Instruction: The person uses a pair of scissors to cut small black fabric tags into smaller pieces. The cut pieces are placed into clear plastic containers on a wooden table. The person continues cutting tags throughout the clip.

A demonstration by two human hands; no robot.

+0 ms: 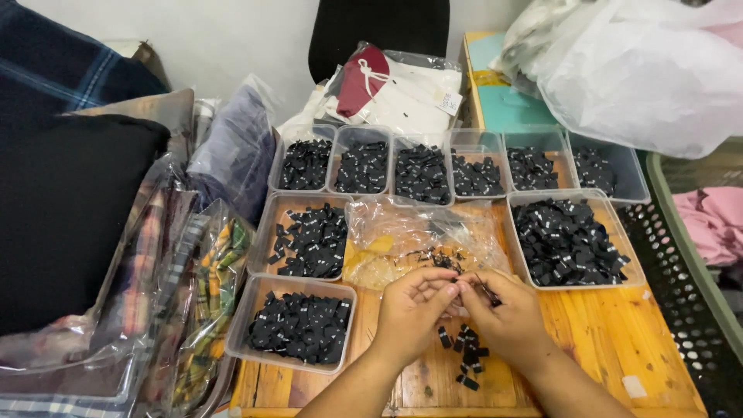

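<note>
Your left hand (pixel 410 310) and right hand (pixel 503 313) meet fingertip to fingertip over the near middle of the orange wooden desk (pixel 619 340). Both are pinched closed on small black fabric tags (pixel 486 292), one dark piece sticking up between your right fingers; exactly what the left fingertips clamp, you cannot tell from here.

Just below your hands, a loose scatter of black tags (pixel 464 352) lies on the bare wood near the front edge.

Directly behind your hands: a crumpled clear plastic bag (pixel 410 236), a few tags spilled on it.

Left of your left hand, at the front left corner: a clear rectangular plastic tub (pixel 298 325) full of black tags. A second similar tub (pixel 306 236) sits behind it.

Right side of the desk: a larger clear tub (pixel 573 240), heaped with tags.

Along the back edge: a row of six small clear tubs (pixel 457 166), each holding black tags.

Off the desk's right edge: a black perforated basket (pixel 681 294) with pink cloth (pixel 716 220). Off the left edge: bagged plaid fabrics (pixel 201 294).
</note>
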